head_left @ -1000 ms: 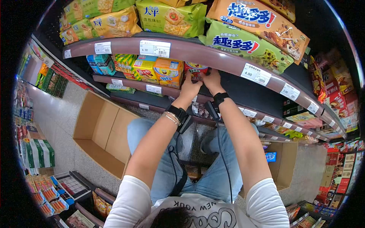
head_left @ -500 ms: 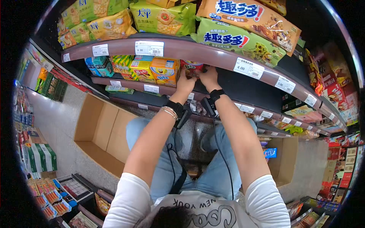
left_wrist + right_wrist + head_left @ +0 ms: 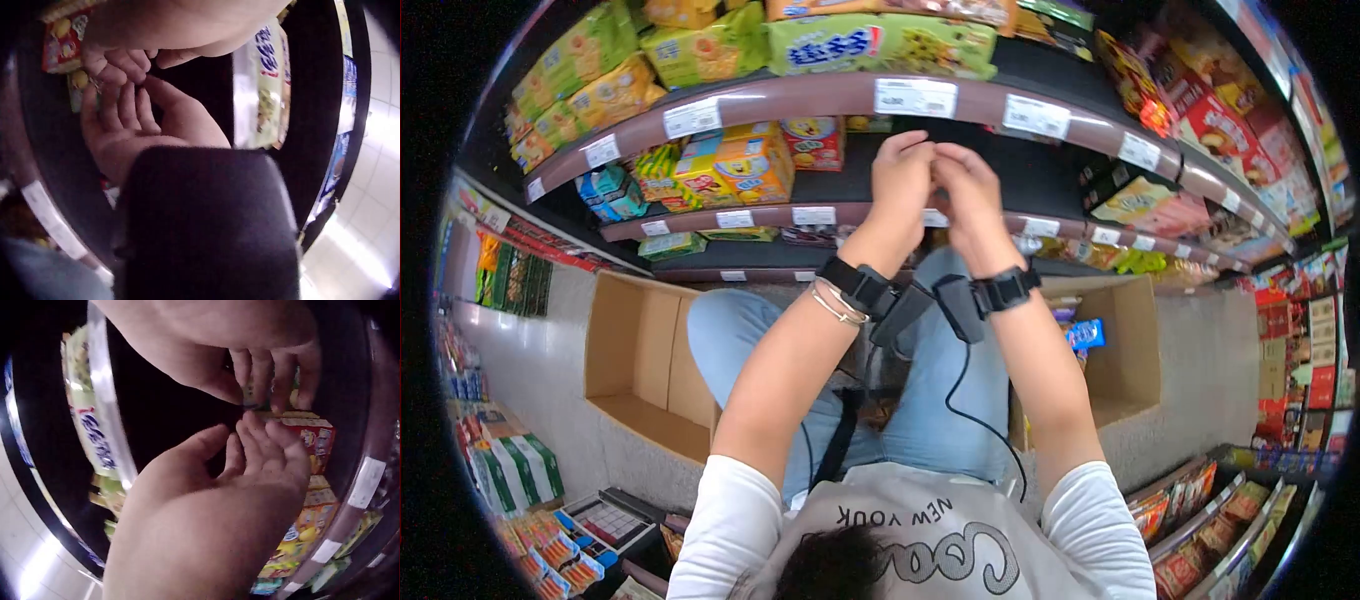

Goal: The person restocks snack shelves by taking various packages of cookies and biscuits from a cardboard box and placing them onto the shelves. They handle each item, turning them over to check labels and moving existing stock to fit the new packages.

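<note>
My left hand [image 3: 900, 190] and right hand [image 3: 968, 195] are held together in front of the lower shelf, fingertips meeting. Their fingers bend loosely, and nothing shows between them in either wrist view. A red snack box [image 3: 818, 143] stands on that shelf, left of the hands, beside an orange box [image 3: 752, 165]. Deeper in, a green box [image 3: 870, 123] is partly covered by the upper shelf's edge. Behind the fingers, the left wrist view shows part of a green box [image 3: 75, 92] and the red box [image 3: 61, 47].
The upper shelf's curved edge [image 3: 800, 97] juts out above the hands, with green cookie packs [image 3: 880, 45] on it. Open cardboard cartons stand on the floor, one at left [image 3: 635, 345] and one at right [image 3: 1128, 345]. A blue packet [image 3: 1086, 334] lies in the right carton.
Both hands have left the red box, which stays on the shelf, and have come back toward me and to its right. The head view has swung to the right.
</note>
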Available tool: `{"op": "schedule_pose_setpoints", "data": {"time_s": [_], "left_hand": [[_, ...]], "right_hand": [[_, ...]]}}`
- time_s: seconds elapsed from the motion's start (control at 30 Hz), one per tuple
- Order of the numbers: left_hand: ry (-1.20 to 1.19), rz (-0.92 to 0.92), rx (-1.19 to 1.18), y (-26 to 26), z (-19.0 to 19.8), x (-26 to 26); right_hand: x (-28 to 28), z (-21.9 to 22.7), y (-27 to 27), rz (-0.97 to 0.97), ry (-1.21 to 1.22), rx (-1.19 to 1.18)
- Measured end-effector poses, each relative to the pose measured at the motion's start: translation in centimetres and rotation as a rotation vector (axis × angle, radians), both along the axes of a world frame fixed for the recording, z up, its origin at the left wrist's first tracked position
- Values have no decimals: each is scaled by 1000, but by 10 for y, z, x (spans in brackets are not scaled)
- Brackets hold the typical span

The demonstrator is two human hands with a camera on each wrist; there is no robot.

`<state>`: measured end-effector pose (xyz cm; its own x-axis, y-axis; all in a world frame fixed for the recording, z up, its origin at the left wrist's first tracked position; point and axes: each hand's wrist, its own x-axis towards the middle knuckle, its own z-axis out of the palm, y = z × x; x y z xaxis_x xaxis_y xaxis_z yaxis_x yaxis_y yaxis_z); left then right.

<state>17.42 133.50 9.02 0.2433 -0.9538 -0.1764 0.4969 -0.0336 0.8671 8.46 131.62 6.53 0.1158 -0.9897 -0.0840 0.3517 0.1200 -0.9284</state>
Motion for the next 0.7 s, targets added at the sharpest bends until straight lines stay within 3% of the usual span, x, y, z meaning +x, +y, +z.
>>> {"op": "schedule_pose_setpoints", "data": {"time_s": [0.13, 0.27, 0.43, 0.57, 0.7], "left_hand": [[39, -258, -60, 18, 21, -90], [-37, -443, 31, 39, -9, -175], [-133, -595, 294, 46, -101, -254], [-280, -629, 400, 42, -171, -293], [-313, -635, 523, 31, -193, -309]], "right_hand": [[-102, 36, 38, -242, 4, -17], [-194, 21, 63, -393, 8, 18], [-280, -48, 74, -523, 72, 181], [-329, -118, 72, -585, 114, 488], [-358, -202, 68, -619, 96, 776]]}}
